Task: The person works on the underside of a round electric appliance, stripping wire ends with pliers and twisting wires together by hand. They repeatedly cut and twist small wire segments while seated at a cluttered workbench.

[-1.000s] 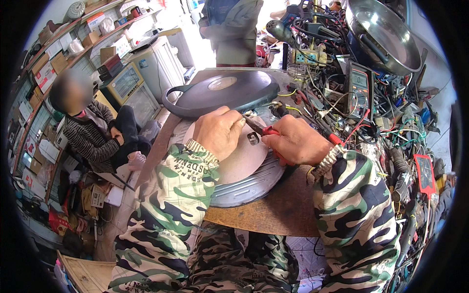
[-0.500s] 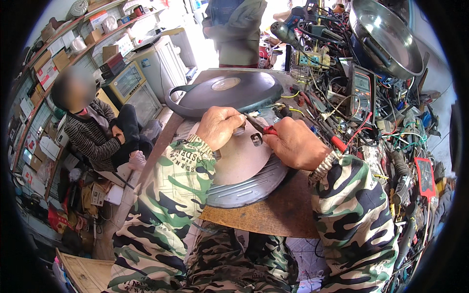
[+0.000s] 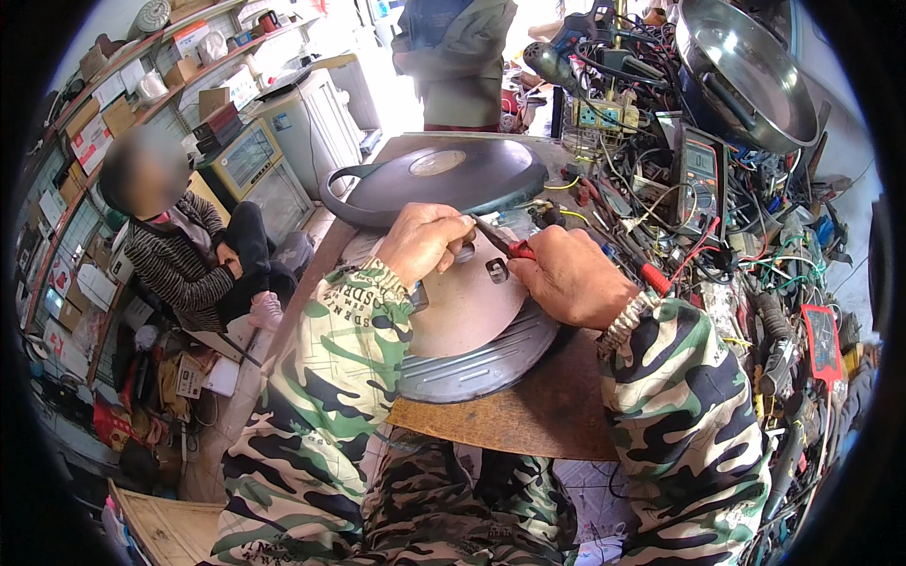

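Over a round, pale plate (image 3: 462, 325), both of my hands work close together. My left hand (image 3: 425, 243) is closed, its thumb and forefinger pinched at the tip of a tool; whatever small thing they pinch is hidden. My right hand (image 3: 578, 280) wraps round red-handled pliers (image 3: 520, 249), whose dark jaws reach left to my left fingertips. Below those fingers a small metal piece shows. A small dark-and-silver fitting (image 3: 495, 271) stands on the plate beside my right thumb. The plate rests inside a grey, ribbed round base (image 3: 472, 381) on a wooden table (image 3: 557, 422).
Beyond the plate lies a dark oval shell (image 3: 491, 179) with a loop handle. Tangled wires and tools crowd the right side, with a multimeter (image 3: 700, 174) and a steel pan (image 3: 755, 80). One person (image 3: 184, 250) sits at left; another (image 3: 460, 66) stands across the table.
My left hand has shifted and turned slightly, showing a little more of the metal under its fingers. The pliers and my right hand stay almost in place.
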